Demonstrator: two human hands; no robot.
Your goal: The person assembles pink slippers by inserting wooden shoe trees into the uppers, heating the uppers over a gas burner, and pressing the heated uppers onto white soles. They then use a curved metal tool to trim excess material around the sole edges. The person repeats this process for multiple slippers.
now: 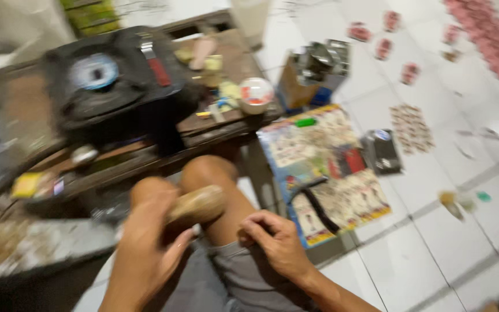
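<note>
The picture is motion-blurred. My left hand is wrapped around a thick tan wooden handle that points up and right over my bare knee. My right hand rests on my grey shorts, its fingers curled, apparently pinching something small that I cannot make out. Both hands sit low in the frame, a hand's width apart.
A low wooden bench ahead carries a black device with a round pale dial, a red-handled tool and a round tin. On the white tiled floor lie a colourful printed sheet, a black curved tool, a dark packet and red packets.
</note>
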